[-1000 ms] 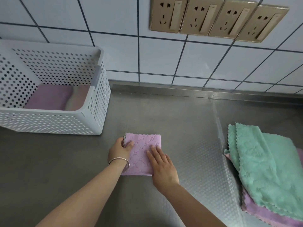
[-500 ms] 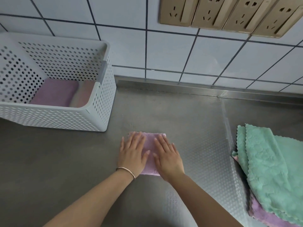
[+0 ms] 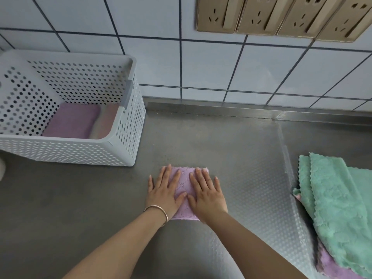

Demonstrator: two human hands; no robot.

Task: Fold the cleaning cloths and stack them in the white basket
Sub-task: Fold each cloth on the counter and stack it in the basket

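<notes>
A small folded purple cloth point(image 3: 184, 179) lies on the steel counter in front of me. My left hand point(image 3: 164, 192) and my right hand point(image 3: 207, 193) press flat on it side by side, fingers straight. The white perforated basket point(image 3: 122, 146) stands at the left, holding a folded purple cloth point(image 3: 73, 120) with another pale folded cloth point(image 3: 105, 122) beside it. At the right edge lies a pile of unfolded cloths, green ones point(image 3: 338, 204) on top and a purple one point(image 3: 332, 266) beneath.
The steel counter point(image 3: 80, 198) runs to a tiled wall point(image 3: 211, 63) with several gold sockets point(image 3: 257, 15) above. A dimpled clear mat point(image 3: 259, 178) covers the counter's right half. A white object shows at the far left edge point(image 3: 1, 168).
My left hand let go of the cloth's left edge and came down flat on it beside the right hand. Both palms now press the folded cloth. The view shifted slightly.
</notes>
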